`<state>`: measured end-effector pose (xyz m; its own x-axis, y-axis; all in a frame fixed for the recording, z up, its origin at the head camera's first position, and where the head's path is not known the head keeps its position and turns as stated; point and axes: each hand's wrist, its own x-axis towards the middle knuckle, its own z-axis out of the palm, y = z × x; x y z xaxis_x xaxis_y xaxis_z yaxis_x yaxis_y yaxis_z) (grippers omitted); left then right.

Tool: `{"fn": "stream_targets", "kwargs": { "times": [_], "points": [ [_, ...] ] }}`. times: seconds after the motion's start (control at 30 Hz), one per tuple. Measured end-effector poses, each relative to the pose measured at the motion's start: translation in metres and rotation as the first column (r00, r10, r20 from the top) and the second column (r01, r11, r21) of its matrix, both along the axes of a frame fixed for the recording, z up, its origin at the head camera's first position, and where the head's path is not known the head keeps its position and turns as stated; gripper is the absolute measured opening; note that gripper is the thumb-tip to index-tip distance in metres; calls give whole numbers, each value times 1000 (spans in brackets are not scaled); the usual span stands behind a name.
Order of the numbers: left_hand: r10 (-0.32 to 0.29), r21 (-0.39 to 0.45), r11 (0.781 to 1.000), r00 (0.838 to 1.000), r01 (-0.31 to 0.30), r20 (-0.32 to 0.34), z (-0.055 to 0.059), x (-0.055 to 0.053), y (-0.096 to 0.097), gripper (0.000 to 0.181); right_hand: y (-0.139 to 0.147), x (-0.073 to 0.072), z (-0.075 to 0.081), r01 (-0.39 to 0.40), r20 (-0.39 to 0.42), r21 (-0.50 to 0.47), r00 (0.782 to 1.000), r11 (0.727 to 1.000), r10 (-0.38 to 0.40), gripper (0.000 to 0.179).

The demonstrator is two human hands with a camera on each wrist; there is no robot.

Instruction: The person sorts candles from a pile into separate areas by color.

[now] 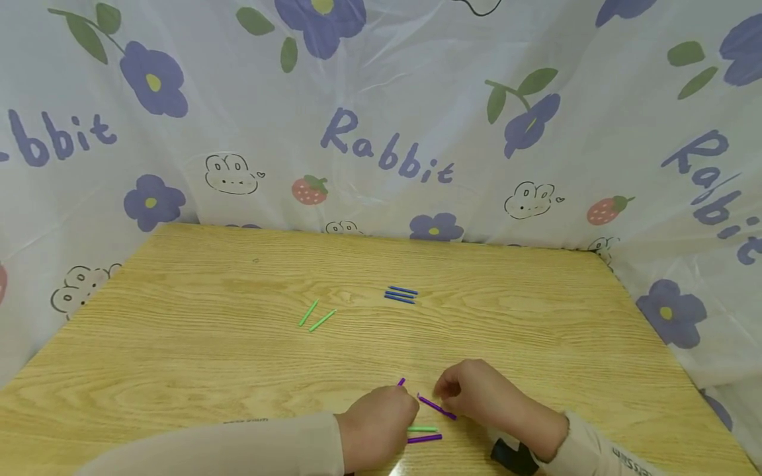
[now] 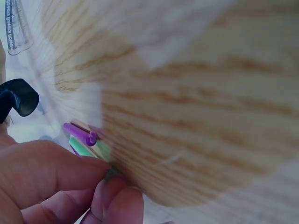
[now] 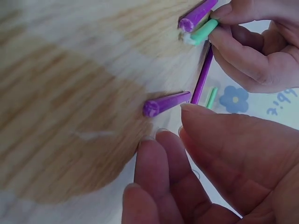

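A person's left hand pinches a green candle between thumb and fingertip low over a wood-grain table, a hold that suits so slim a stick. A purple candle lies just beside it, close enough that a fuller grasp would probably catch both. The right hand holds nothing; its thumb and fingertips stand parted just beside a second purple candle, whose blunt end points toward that hand, an angle that seems to leave it handy for those fingers. A thin curl at the candle's other tip looks like a wick, the reason for the name. A third purple candle juts out beyond the left hand, which hides the rest in the head view; whether it is touched cannot be told.

Farther across the table, two green candles lie slanted and a little apart, to the left of three blue candles set close and nearly parallel. One color to each cluster suggests arrangement by hue, and the spacing would help keep the colors from mixing. Behind, a sheet printed with flowers and the word "Rabbit" hangs past the table's far edge, presumably as a backdrop.
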<state>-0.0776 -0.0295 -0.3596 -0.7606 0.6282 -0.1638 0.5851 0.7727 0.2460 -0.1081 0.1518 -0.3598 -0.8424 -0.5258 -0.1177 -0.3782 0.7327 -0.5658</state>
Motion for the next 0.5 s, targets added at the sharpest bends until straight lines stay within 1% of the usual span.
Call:
{"fn": "stream_targets", "kwargs": {
  "times": [0.07,0.1,0.27,0.3,0.4,0.5],
  "points": [
    [1,7,1000,1000,-1,-5,0,0,0,16,0,0,0,-9,10,-2,1000,1000,9,12],
    [5,15,1000,1000,-5,5,1,0,-1,17,1,0,0,-12,15,-2,1000,1000,12,12],
    [27,40,999,998,-30,63,3,-3,-3,13,1,1,1,-25,47,-23,999,999,26,12],
    [40,48,998,995,-45,93,3,-4,-4,11,1,1,1,-26,50,-25,998,999,27,12],
    [46,57,997,994,-52,101,3,-5,-6,10,1,1,2,-27,61,-27,998,999,29,11],
    [51,99,993,993,-62,107,5,-7,-9,11,1,1,2,-27,78,-32,996,999,30,10]
  ]
}}
